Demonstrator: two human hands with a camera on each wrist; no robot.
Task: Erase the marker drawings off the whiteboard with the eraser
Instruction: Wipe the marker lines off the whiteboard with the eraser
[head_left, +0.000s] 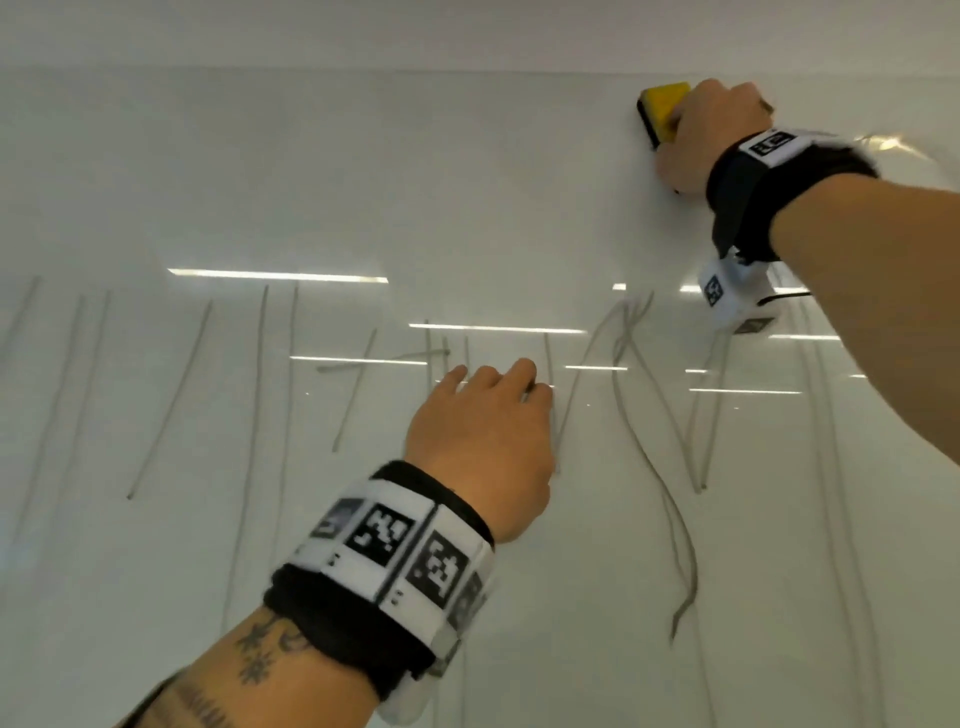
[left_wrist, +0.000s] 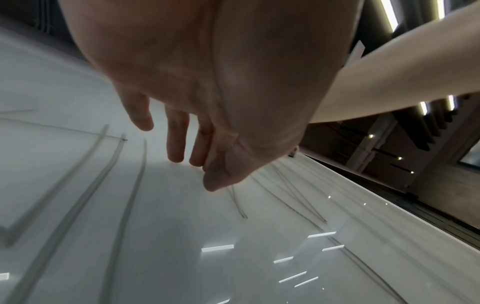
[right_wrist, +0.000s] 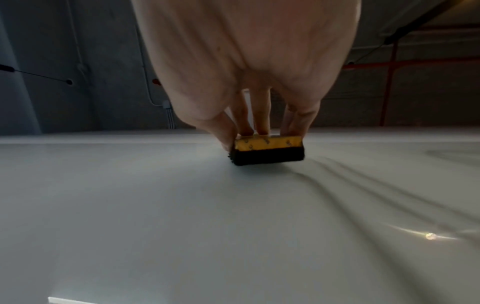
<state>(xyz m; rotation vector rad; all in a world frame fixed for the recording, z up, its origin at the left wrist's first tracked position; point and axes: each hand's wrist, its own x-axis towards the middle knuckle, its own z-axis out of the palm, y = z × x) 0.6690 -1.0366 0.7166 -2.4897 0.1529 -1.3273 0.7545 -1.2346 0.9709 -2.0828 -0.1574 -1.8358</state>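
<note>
A glossy whiteboard fills the head view. Several grey marker lines run down its lower half, from the far left to the right edge. My right hand grips a yellow eraser with a black felt pad near the board's top edge, at the upper right. In the right wrist view the eraser has its felt against the whiteboard, fingers curled over its back. My left hand rests its straight fingertips on the board among the lines. The left wrist view shows those fingers touching the whiteboard.
Ceiling lights reflect as bright bars across the board. The upper half of the board shows no lines. A dark ceiling with pipes and a column lies beyond the board's edge.
</note>
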